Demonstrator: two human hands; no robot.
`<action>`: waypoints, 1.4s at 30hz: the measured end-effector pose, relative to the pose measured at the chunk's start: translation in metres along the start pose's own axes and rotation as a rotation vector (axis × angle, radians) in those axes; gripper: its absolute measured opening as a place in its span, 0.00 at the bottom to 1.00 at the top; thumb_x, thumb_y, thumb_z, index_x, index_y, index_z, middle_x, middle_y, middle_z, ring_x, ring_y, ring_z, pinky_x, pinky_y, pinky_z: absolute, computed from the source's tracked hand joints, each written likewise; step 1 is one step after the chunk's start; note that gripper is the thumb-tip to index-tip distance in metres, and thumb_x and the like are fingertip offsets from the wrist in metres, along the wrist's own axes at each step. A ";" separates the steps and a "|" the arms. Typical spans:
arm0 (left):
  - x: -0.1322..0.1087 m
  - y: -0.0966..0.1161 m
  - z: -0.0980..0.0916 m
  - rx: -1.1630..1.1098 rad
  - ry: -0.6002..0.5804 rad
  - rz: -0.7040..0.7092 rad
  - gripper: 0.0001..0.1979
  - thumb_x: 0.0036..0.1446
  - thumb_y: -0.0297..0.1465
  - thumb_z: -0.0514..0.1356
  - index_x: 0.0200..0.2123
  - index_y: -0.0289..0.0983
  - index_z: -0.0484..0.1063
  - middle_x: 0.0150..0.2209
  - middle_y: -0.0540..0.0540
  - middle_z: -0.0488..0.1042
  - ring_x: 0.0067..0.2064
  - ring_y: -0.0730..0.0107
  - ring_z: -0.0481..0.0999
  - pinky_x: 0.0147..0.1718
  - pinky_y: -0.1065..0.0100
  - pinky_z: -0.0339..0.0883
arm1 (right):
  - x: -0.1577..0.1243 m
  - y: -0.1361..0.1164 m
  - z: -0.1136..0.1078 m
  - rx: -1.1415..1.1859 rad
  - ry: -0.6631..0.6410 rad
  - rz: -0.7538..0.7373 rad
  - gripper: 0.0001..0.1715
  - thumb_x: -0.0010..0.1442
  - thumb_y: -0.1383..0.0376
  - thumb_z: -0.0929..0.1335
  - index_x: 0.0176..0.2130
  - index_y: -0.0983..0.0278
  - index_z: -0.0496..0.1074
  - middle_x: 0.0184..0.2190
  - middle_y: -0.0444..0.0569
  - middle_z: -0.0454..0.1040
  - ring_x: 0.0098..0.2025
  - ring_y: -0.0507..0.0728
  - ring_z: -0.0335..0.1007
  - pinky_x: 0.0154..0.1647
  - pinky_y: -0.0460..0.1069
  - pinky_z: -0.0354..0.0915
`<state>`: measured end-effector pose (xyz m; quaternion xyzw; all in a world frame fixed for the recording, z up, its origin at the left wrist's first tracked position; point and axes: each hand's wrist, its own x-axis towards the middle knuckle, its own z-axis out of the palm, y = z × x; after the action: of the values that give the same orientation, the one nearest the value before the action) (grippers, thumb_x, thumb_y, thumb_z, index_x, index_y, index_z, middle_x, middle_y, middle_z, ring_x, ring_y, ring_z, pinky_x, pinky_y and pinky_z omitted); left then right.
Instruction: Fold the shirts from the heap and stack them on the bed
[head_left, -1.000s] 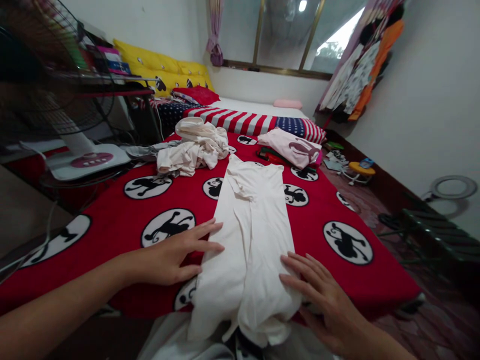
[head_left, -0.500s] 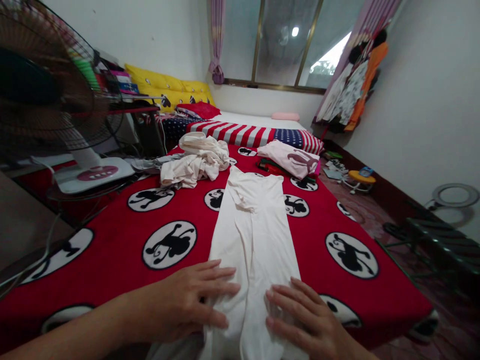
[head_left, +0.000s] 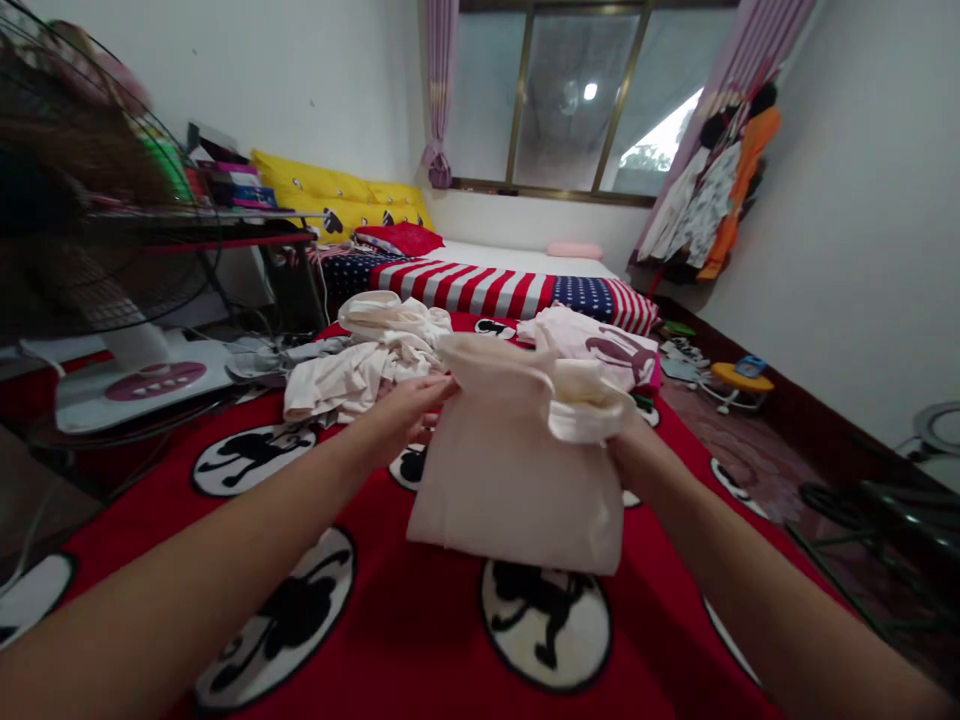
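Both the left hand (head_left: 405, 420) and the right hand (head_left: 626, 450) now lift the cream shirt (head_left: 510, 470) up off the red bed cover (head_left: 420, 610). Before, they pressed it flat on the bed. The left hand holds one top corner. The right hand holds the other, its fingers hidden in the fold. The shirt hangs in the air, just in front of a messy pile of clothes (head_left: 352, 385).
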<state>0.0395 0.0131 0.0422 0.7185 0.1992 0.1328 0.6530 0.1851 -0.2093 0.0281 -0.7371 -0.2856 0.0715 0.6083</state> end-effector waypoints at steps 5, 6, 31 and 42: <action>0.038 -0.053 0.010 -0.148 0.010 -0.283 0.31 0.43 0.48 0.69 0.46 0.36 0.69 0.31 0.49 0.75 0.25 0.76 0.73 0.20 0.78 0.60 | 0.018 0.056 0.019 0.035 0.032 0.358 0.23 0.43 0.57 0.74 0.37 0.68 0.74 0.32 0.55 0.79 0.30 0.61 0.74 0.25 0.50 0.67; 0.037 -0.058 0.010 -0.147 0.020 -0.251 0.32 0.41 0.46 0.70 0.46 0.36 0.69 0.31 0.50 0.75 0.25 0.76 0.72 0.20 0.78 0.60 | 0.015 0.059 0.018 0.048 0.032 0.380 0.24 0.43 0.57 0.74 0.38 0.68 0.74 0.34 0.55 0.79 0.30 0.61 0.74 0.26 0.50 0.66; -0.057 -0.076 -0.004 0.020 -0.077 0.001 0.39 0.42 0.37 0.69 0.57 0.32 0.61 0.26 0.52 0.73 0.28 0.70 0.74 0.27 0.73 0.63 | -0.100 0.050 -0.019 -0.275 -0.183 0.097 0.37 0.48 0.61 0.71 0.56 0.61 0.61 0.35 0.46 0.73 0.34 0.56 0.70 0.35 0.50 0.66; -0.127 -0.017 -0.018 0.124 -0.112 0.064 0.27 0.48 0.38 0.65 0.51 0.37 0.68 0.24 0.53 0.71 0.26 0.72 0.69 0.24 0.74 0.59 | -0.140 -0.020 -0.046 -0.120 -0.307 0.137 0.23 0.49 0.59 0.73 0.45 0.62 0.71 0.35 0.47 0.73 0.35 0.55 0.69 0.33 0.46 0.65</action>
<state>-0.0824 -0.0284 0.0360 0.7698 0.1471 0.1008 0.6129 0.0833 -0.3179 0.0241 -0.7701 -0.3280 0.2076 0.5062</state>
